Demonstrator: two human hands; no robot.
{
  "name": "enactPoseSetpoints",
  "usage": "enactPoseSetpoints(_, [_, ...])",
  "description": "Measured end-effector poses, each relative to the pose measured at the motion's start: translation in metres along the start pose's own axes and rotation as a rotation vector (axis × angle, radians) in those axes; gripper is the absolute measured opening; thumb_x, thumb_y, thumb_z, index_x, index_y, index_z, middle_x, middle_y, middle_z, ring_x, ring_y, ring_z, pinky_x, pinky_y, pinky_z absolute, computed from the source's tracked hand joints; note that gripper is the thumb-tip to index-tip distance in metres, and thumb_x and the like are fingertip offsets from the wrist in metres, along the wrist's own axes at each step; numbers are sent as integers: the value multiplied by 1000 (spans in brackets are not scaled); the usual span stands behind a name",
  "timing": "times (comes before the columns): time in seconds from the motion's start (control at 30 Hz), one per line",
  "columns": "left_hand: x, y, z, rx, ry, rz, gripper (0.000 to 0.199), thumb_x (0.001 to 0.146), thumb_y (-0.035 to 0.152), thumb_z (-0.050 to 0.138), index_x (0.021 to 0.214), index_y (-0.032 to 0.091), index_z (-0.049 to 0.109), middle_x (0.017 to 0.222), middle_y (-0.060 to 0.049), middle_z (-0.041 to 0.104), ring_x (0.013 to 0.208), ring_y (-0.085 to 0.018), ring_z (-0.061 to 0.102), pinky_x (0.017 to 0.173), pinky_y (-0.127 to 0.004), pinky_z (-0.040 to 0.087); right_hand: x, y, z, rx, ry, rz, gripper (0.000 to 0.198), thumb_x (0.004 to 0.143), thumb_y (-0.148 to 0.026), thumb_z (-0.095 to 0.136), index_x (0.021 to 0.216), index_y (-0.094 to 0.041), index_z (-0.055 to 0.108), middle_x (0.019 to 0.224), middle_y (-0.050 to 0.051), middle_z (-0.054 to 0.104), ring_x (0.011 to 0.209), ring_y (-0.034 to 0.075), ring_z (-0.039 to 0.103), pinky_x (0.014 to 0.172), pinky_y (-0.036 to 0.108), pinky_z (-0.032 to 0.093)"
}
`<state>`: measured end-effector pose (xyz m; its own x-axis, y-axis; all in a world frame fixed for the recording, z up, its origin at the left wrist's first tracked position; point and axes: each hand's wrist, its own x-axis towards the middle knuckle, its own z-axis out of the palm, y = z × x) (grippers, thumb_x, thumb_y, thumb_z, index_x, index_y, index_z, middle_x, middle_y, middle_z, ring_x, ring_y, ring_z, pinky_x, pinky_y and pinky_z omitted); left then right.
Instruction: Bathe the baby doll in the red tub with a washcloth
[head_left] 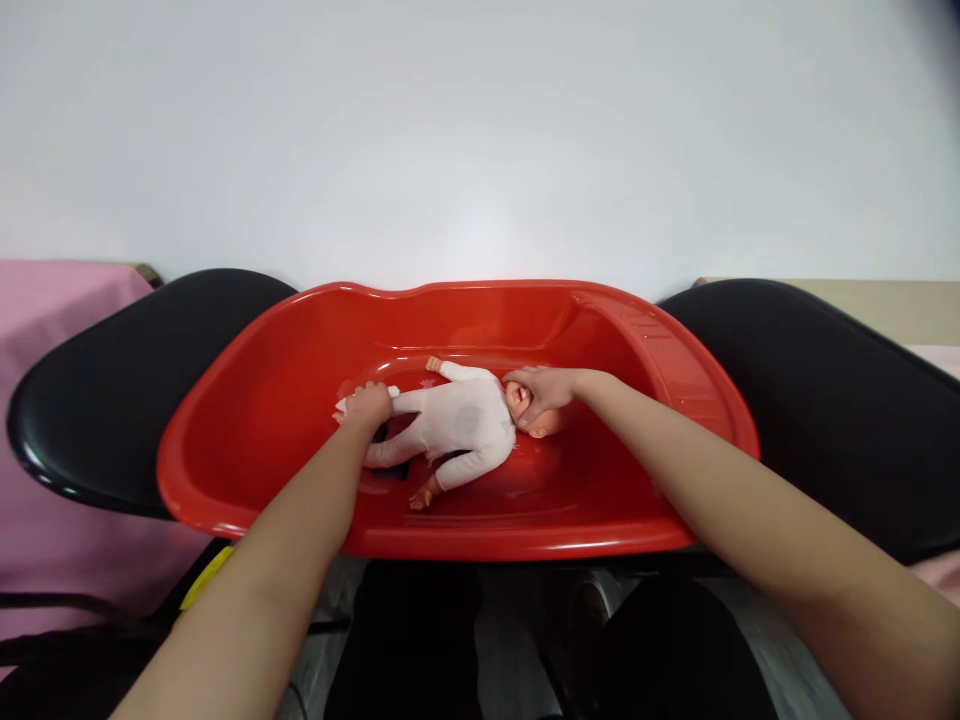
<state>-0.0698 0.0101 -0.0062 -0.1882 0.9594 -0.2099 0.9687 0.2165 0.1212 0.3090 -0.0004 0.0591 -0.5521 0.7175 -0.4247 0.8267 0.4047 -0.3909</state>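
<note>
Gripping the doll's [457, 425] leg, left hand [369, 405] closed round the foot end, probably to keep it flat on its back. Right hand [541, 392] cupped over the head, fingers curled, seemingly steadying it. Stretched between both hands, low inside the red tub [247, 420]. Black chairs [112, 390] flanked, outward.

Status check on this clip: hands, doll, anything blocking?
Left hand gripping the doll by a leg. Right hand over its head. Doll lying in the red tub. Nothing blocking.
</note>
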Motion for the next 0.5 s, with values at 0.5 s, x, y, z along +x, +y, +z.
enactPoseSetpoints(0.5, [-17, 42, -11, -197, -368, 556, 53, 82, 55, 72, 127, 28, 73, 126, -10, 75, 105, -31, 71, 79, -35, 54, -3, -6, -2, -19, -23, 8, 105, 59, -74, 85, 150, -33, 49, 147, 10, 56, 136, 40, 53, 113, 51, 45])
